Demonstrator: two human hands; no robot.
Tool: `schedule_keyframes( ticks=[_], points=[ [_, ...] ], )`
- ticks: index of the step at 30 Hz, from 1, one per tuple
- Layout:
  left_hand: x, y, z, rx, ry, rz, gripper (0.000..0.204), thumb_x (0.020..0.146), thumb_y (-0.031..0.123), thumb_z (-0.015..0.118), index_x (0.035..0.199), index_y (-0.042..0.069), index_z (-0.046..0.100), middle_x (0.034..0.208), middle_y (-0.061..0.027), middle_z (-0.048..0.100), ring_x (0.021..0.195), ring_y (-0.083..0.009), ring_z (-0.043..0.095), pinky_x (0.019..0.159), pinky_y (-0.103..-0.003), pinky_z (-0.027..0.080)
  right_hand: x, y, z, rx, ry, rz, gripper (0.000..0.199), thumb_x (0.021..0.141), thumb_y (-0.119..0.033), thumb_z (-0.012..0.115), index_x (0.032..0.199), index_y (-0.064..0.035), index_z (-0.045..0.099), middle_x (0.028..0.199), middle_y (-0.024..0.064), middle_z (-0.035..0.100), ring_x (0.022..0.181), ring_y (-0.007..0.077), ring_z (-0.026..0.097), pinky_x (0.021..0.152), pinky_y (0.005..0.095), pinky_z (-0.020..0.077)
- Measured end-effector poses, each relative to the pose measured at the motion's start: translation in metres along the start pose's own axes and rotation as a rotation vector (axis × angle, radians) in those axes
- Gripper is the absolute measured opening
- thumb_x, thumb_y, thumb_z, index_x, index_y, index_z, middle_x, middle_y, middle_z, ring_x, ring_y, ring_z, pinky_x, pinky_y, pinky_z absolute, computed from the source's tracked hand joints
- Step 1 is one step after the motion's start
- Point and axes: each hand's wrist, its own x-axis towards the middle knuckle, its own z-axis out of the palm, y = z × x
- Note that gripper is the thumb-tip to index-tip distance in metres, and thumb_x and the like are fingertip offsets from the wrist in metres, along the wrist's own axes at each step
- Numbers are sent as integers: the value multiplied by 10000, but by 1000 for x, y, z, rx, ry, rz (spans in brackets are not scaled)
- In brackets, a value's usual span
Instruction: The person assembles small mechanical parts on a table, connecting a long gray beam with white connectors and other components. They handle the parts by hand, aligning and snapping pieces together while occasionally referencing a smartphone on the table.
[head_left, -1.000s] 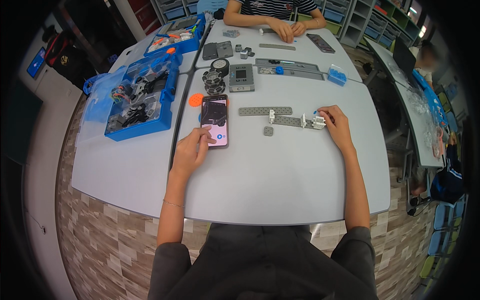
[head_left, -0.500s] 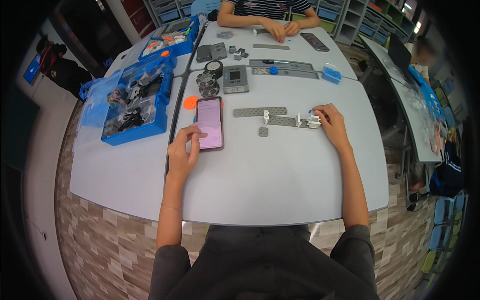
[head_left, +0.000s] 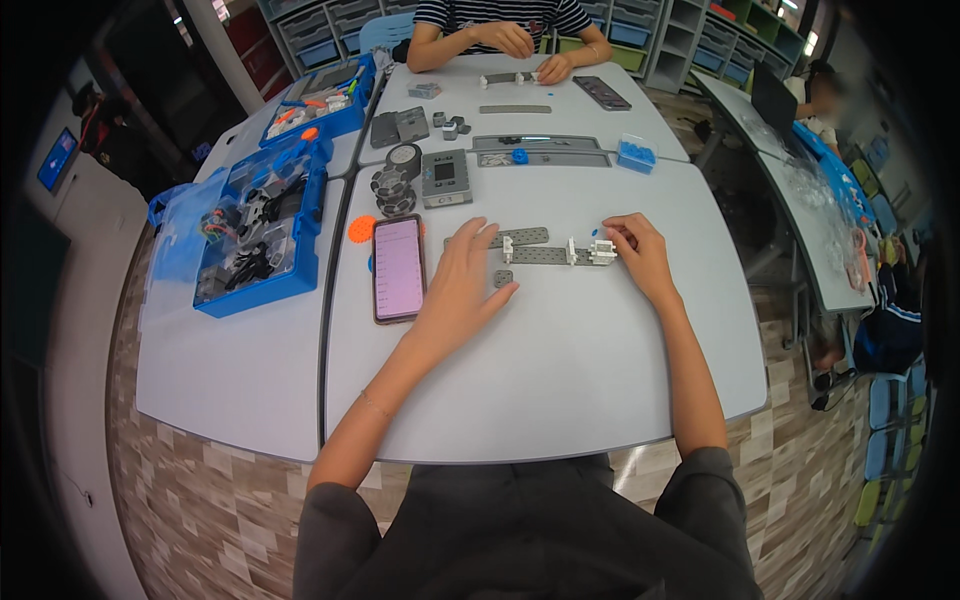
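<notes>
A grey perforated beam [head_left: 545, 256] lies in front of me, with white connectors [head_left: 602, 252] standing at its right end and others along it. My right hand [head_left: 645, 260] rests at that end, fingers curled together; whatever is between them is hidden. Just past its fingertips shows a small blue piece [head_left: 594, 232]. My left hand [head_left: 455, 290] is stretched out, fingers apart, over the left end of a second grey beam [head_left: 525, 237], partly covering it. Its thumb points to a small grey square plate [head_left: 503, 278]. Left of this hand lies a phone [head_left: 399, 270] with a lit screen.
Behind the phone stand black-and-grey wheels [head_left: 394, 188] and a grey controller block [head_left: 446, 180]. Farther back are a grey parts tray [head_left: 560, 158] and a clear box of blue pieces [head_left: 636, 154]. Blue cases [head_left: 300, 255] line the left. Across the table, another person handles a similar beam.
My left hand has left the phone and moved right to the beams, its fingers spreading. The phone screen shows a different page. My right hand has stayed by the connectors; the view has shifted slightly.
</notes>
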Motion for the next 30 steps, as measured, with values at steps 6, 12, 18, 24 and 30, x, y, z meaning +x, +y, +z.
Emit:
schedule_keyframes(
  ticks=[6,12,18,24,30],
  points=[
    [18,-9,17,36,40,-87,653,972,233,712,1490,-23,407,1554,-259,405,1446,-428,422,1196,-483,366,0,1,-2,28,39,62,167,990,-114,688,1120,-36,758,1016,69,676,835,155,640,752,294,519],
    [6,-67,-38,-3,243,-230,289,989,43,515,1267,-32,540,1306,-236,600,1249,-412,549,1079,-485,433,0,1,2,25,36,51,179,995,-110,680,1142,-38,753,1023,63,678,835,150,641,753,294,520],
    [-5,-100,-65,13,206,-237,263,934,-5,490,1178,-12,587,1215,-186,633,1149,-397,572,1028,-480,442,-1,2,3,21,47,42,182,996,-112,686,1147,-38,755,990,38,680,811,120,608,735,266,498],
    [-9,-103,-65,139,164,-229,291,908,-5,504,1171,17,629,1227,-169,635,1171,-396,558,1038,-481,437,0,6,2,8,33,38,186,993,-119,691,1149,-33,747,1001,58,686,819,139,635,740,282,514],
    [-9,-99,-66,191,164,-221,301,887,-56,479,1161,-6,592,1275,-161,646,1208,-386,561,1064,-471,432,1,6,5,10,46,4,188,987,-125,695,1139,-26,743,1014,83,690,825,169,654,751,309,531]
  ],
)
